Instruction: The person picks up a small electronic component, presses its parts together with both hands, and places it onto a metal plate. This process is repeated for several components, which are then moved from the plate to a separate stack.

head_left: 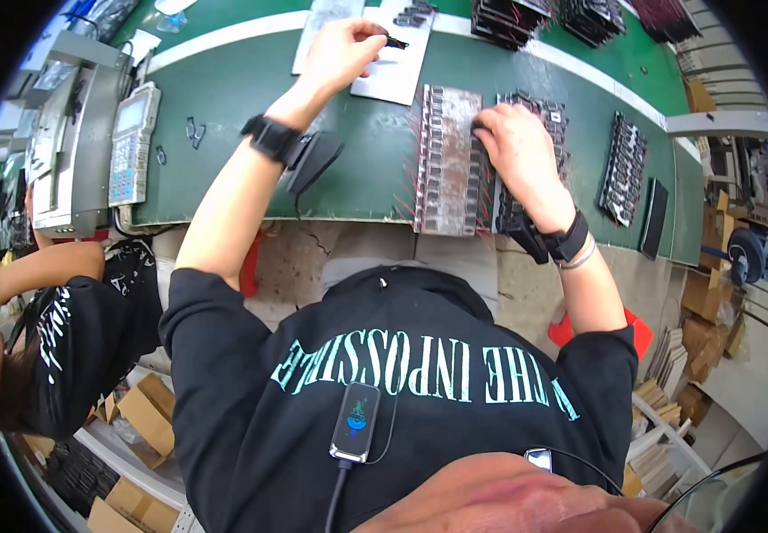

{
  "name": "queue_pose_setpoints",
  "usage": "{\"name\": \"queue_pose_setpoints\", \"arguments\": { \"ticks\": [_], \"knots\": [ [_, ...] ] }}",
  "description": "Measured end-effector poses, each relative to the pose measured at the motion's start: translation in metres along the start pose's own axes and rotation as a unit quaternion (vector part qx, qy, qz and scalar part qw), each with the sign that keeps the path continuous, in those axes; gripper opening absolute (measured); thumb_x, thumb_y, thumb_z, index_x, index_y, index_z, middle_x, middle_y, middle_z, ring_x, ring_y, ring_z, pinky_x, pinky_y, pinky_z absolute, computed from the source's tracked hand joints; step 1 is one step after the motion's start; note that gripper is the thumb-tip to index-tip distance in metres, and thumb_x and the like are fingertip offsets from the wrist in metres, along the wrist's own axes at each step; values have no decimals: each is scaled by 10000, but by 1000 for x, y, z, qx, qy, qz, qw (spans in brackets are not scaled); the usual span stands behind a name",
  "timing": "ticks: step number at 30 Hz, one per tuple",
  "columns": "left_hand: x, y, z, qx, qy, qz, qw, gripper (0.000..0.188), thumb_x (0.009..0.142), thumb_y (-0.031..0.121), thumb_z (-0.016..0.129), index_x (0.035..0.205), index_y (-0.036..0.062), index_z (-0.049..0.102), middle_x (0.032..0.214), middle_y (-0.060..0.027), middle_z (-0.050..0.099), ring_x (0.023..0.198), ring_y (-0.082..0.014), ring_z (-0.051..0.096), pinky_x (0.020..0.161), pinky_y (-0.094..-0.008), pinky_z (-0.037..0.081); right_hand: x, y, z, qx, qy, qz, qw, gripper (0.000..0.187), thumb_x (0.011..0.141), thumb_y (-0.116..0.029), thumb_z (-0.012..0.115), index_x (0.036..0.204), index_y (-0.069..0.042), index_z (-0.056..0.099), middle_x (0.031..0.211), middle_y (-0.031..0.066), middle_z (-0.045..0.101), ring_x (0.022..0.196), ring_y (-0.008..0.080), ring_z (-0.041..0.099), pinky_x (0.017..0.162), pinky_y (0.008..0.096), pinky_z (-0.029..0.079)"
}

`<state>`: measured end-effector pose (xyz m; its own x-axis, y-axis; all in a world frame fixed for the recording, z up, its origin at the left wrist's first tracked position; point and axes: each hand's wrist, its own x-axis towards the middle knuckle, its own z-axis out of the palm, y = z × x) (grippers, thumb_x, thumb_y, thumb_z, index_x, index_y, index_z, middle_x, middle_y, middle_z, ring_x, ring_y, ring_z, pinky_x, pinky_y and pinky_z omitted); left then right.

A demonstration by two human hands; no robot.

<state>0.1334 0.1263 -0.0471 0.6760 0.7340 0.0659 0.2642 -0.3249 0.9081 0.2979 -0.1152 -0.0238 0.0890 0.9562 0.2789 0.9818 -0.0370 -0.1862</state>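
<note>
My left hand (341, 60) is over a white board (384, 87) at the far side of the bench. Its thumb and fingertips pinch a small black part (396, 42), whose details are too small to make out. Several similar dark pieces (412, 15) lie at the board's far end. Closer to me stands a long metal fixture (452, 160), lined with small black parts and thin red wires along its sides. My right hand (519, 151) is at the fixture's right edge, fingers closed around something dark and mostly hidden. Beneath that hand is another row of black parts (555, 115).
Black parts (624, 169) and a dark bar (654, 218) lie at the right. Stacks of wired parts (510, 19) stand at the back. A grey keypad device (132, 147) sits left, near loose black pieces (195, 131). Another person (73, 329) sits at my left.
</note>
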Motion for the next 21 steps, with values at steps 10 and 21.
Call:
{"name": "queue_pose_setpoints", "arguments": {
  "ticks": [10,21],
  "knots": [
    [70,-32,19,262,53,18,963,278,849,263,631,1004,59,740,815,-166,729,800,-273,731,771,-378,577,2,-4,0,34,-24,-5,999,127,816,-76,688,905,-30,609,880,133,606,886,343,575,802,434,464],
    [44,-32,57,403,136,222,877,696,936,428,617,1360,-96,440,1274,-240,593,1205,-342,571,1063,-482,412,5,-10,-1,49,-15,4,999,189,799,-44,695,898,-25,535,880,152,591,883,357,573,800,446,456]
  ]
}}
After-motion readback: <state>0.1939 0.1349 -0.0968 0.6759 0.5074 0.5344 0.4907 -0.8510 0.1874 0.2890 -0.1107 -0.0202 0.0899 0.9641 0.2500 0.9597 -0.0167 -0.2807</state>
